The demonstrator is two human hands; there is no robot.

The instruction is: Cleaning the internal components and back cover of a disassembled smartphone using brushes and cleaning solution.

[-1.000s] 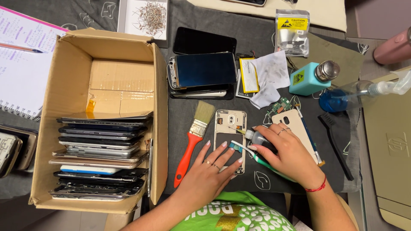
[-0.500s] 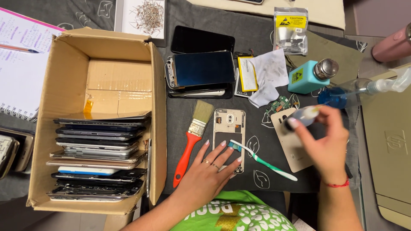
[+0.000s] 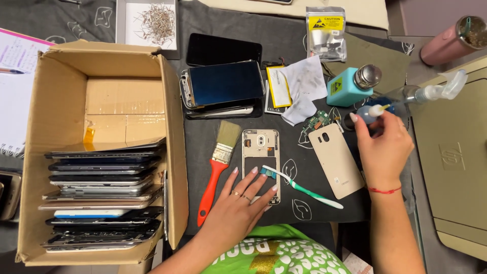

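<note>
A view from above of a dark work mat [image 3: 203, 137] covered with phone parts. The left hand [image 3: 241, 203] lies flat with its fingers spread, pressing on the lower end of a gold phone frame [image 3: 260, 152] that sits face down in the middle of the mat. A green and white toothbrush [image 3: 299, 186] lies slanted just beside the frame, its bristles touching the frame's right edge by the fingertips. The right hand [image 3: 383, 149] is raised to the right, its fingers closed around a small bottle [image 3: 369, 111] with a white nozzle; most of the bottle is hidden by the hand. Between the 2 hands lies a gold back cover [image 3: 335, 160], with a small green circuit board [image 3: 317, 122] just above it. A red-handled paintbrush [image 3: 215, 170] lies left of the frame. Further up are a stack of phone screens [image 3: 223, 86], a battery [image 3: 279, 87], a crumpled wipe [image 3: 304, 81], a turquoise dispenser bottle [image 3: 352, 86] and a clear spray bottle [image 3: 431, 92]. At the left stands a cardboard box [image 3: 175, 152] holding a row of phones [image 3: 101, 198] on edge.
</note>
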